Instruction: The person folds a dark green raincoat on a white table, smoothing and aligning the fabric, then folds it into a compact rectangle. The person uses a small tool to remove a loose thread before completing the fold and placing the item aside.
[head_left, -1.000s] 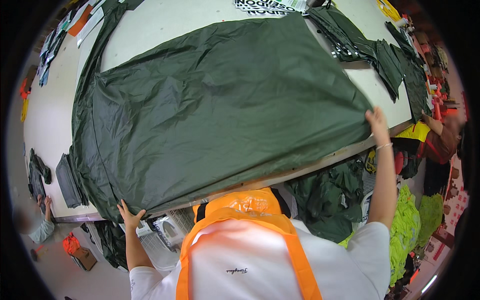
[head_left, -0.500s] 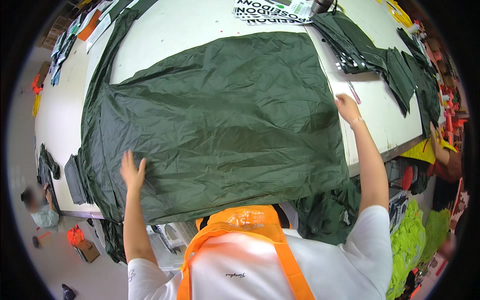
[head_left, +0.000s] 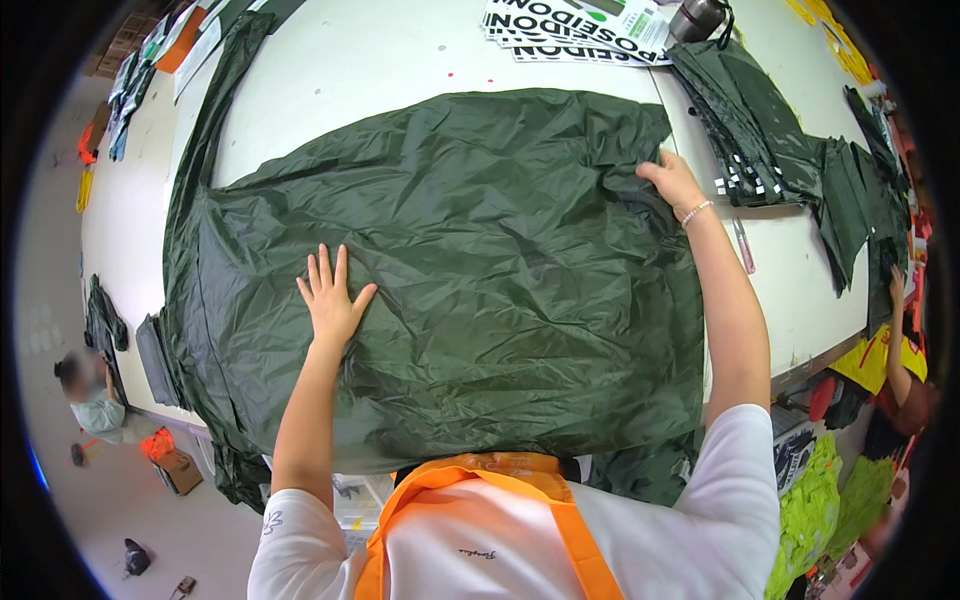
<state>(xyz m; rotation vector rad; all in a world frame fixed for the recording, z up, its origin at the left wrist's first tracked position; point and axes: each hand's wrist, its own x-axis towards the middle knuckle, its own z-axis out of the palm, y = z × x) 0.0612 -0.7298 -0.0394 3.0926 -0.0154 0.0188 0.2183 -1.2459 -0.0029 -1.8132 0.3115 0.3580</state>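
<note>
A large piece of thin, creased dark green fabric point(head_left: 510, 280) lies spread over the table in front of me, its near edge hanging by my body. A long narrow strip of it runs up the left side. My left hand point(head_left: 338, 308) rests flat on the left part of the cloth, fingers spread. At the far right side, my right hand point(head_left: 672, 182) pinches the fabric edge between thumb and fingers, with the cloth bunched just beside it. Right of my right wrist lies a slim tool with a reddish handle point(head_left: 745, 250).
On the white table point(head_left: 350, 60) are printed sheets point(head_left: 580, 30) and a dark metal flask point(head_left: 698, 20). Folded dark green pieces point(head_left: 750, 120) are stacked at the far right. Other people work at the left and right edges. Bright yellow-green fabric point(head_left: 805, 510) lies low at right.
My left hand has slid right and farther away over the cloth. My right hand has moved slightly farther away and taken hold of the fabric edge, which is now bunched there.
</note>
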